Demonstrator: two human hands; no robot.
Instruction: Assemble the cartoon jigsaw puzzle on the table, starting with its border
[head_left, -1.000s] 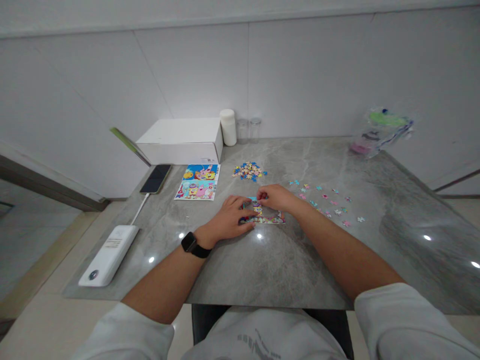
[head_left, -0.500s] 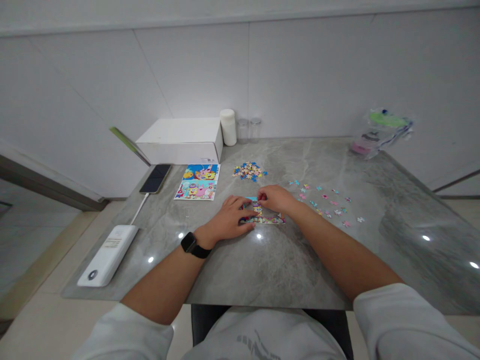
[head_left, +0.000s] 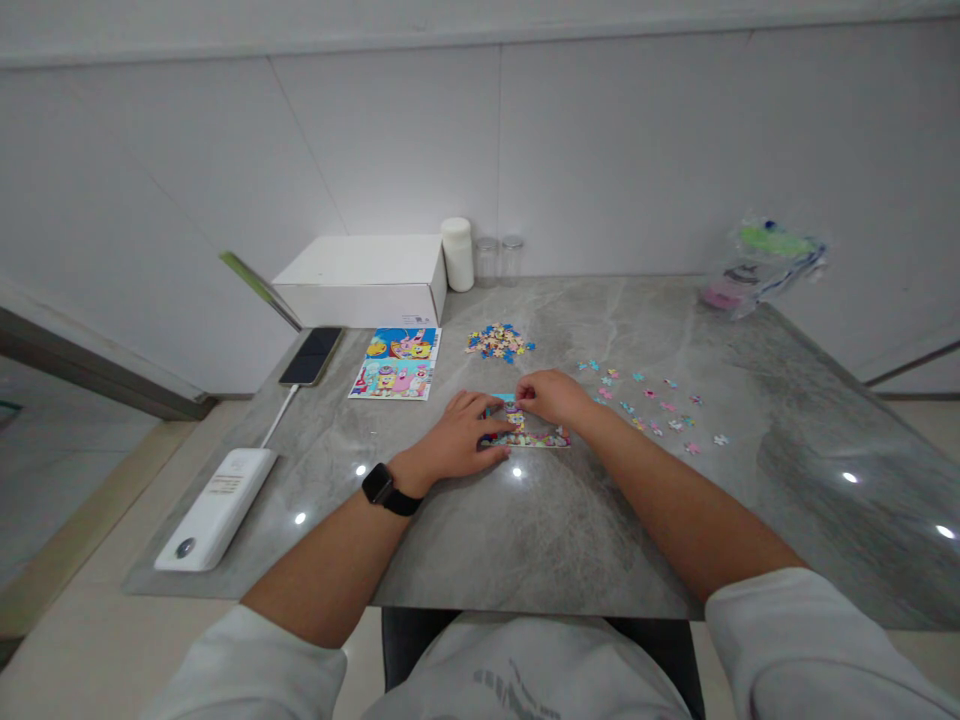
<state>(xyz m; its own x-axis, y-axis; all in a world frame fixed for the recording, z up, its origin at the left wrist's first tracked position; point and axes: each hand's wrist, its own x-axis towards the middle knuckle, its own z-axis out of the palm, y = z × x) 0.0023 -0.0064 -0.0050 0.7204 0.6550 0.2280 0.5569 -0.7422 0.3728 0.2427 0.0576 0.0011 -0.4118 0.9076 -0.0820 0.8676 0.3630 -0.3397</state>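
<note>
A partly assembled jigsaw puzzle lies on the grey marble table in front of me. My left hand rests flat over its left side, fingers spread. At the puzzle's upper edge, my right hand has its thumb and fingers pinched together; whatever is between them is too small to make out. Loose puzzle pieces are scattered to the right. Behind the puzzle sits a heap of blue and yellow pieces. A colourful picture sheet lies to the left of the heap.
At the back left are a white box, a white bottle and two clear glasses. A phone is cabled to a white power bank on the left. A plastic bag stands at the back right.
</note>
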